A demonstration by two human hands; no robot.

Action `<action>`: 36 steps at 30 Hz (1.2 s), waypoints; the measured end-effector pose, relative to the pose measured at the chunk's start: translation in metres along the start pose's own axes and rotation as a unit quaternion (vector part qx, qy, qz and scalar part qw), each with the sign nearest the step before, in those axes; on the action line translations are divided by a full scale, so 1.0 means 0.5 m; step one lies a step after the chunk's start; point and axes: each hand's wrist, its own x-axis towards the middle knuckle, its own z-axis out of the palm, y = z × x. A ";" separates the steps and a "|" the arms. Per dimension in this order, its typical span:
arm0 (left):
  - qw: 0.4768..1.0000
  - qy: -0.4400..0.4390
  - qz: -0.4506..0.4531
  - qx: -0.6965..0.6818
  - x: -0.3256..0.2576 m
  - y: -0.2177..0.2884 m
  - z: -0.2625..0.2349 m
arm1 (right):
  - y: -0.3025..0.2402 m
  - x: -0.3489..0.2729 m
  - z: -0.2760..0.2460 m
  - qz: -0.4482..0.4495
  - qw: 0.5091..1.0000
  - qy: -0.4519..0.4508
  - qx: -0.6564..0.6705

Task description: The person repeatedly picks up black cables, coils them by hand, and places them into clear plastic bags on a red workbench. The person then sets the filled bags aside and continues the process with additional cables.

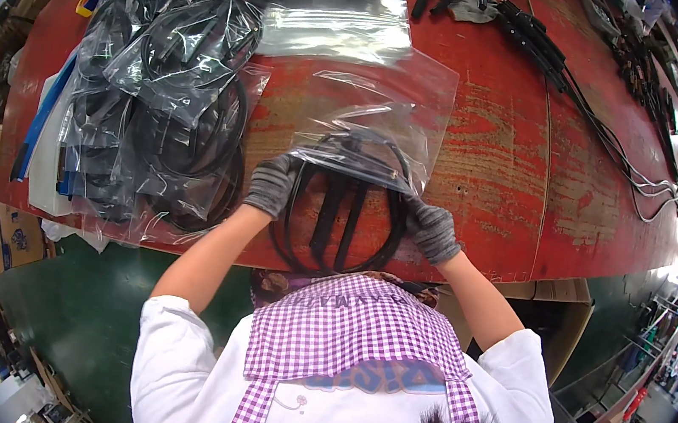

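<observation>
A coiled black cable (pixel 343 212) with long black parts across its middle lies at the near edge of the red table (pixel 501 147). Its top half is inside the mouth of a clear plastic bag (pixel 379 105) that stretches away from me. My left hand (pixel 272 184), in a grey knit glove, grips the coil's left side at the bag's opening. My right hand (pixel 432 231), also gloved, holds the coil's right side by the bag's edge.
A heap of bagged black cable coils (pixel 166 95) fills the table's left side. More clear bags (pixel 337 27) lie behind. Loose black cables and long black parts (pixel 593 99) run along the right. An open cardboard box (pixel 556 317) stands below the table's edge.
</observation>
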 end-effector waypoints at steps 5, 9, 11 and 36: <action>0.885 0.058 -0.222 -0.406 0.002 -0.016 0.103 | -0.020 0.006 0.019 -0.061 0.996 0.054 0.041; 0.996 -0.047 -0.072 0.030 -0.046 0.017 -0.024 | -0.033 -0.040 -0.024 -0.076 0.988 -0.068 -0.113; 0.974 -0.002 0.128 0.189 -0.097 -0.028 -0.035 | -0.046 -0.076 -0.020 -0.138 0.970 -0.145 -0.136; 0.866 -0.041 0.055 -0.496 -0.192 0.194 -0.512 | -0.241 0.026 -0.465 -0.229 0.963 0.118 0.080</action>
